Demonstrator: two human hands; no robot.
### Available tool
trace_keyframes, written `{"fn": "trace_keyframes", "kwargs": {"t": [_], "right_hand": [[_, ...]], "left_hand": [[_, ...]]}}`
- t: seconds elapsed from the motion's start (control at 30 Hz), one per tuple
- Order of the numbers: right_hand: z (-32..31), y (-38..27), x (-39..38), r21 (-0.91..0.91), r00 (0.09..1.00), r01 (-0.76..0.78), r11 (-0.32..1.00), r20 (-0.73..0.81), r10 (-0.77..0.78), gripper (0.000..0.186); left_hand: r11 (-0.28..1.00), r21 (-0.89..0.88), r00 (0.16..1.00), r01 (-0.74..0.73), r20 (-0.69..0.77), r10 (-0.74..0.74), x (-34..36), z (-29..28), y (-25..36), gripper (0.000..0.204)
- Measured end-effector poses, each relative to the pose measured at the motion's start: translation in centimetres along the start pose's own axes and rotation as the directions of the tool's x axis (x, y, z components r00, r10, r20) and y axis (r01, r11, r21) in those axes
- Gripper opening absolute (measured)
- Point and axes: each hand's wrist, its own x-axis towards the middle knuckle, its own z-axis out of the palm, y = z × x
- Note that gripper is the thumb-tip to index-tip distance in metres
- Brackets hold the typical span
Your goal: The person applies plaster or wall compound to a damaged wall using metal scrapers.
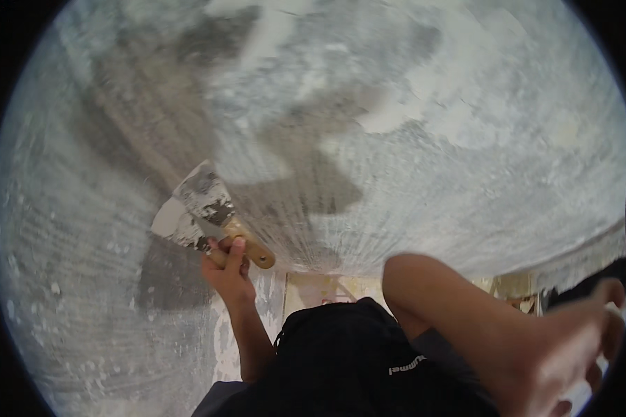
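My left hand [233, 274] is closed on two putty knives, left of centre. One putty knife [206, 194] has a broad blade caked with white and dark filler. Its wooden handle, with a hole at the end, sticks out to the right past my fingers. The second putty knife [177, 222] lies beside it, its blade coated pale and its short wooden handle in my palm. Both blades point up and left, close to the grey surface. At the lower right, my right arm is bent, and my right hand [581, 351] is blurred, its fingers curled around something white I cannot make out.
A large grey plastered surface [424, 187] with white filler patches and dark shadows fills most of the view. Dark clothing [348, 347] covers the lower middle. A pale yellowish wall area [313, 286] shows behind. A dark object [595, 281] stands at the right edge.
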Motion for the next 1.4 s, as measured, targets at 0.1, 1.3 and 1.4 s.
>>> {"fn": "trace_keyframes", "kwargs": {"t": [0.1,1.3,1.4], "right_hand": [[-8.9,-2.1,-3.0,-0.166,0.759,-0.519,0.839,0.363,0.541,0.047],[-17.9,-1.0,-14.3,-0.921,-0.613,-0.168,-0.353,-0.183,0.769,0.020],[-17.9,-0.7,-12.9,-0.922,-0.602,-0.128,-0.364,-0.219,0.768,0.021]], "left_hand": [[1.000,-0.003,1.000,0.004,0.017,-0.004,-0.6,1.4,0.3,0.043],[0.817,0.430,0.860,-0.383,0.489,0.145,1.4,-0.6,1.6,0.015],[0.813,0.424,0.866,-0.399,0.465,0.182,1.9,-0.8,2.2,0.010]]}}
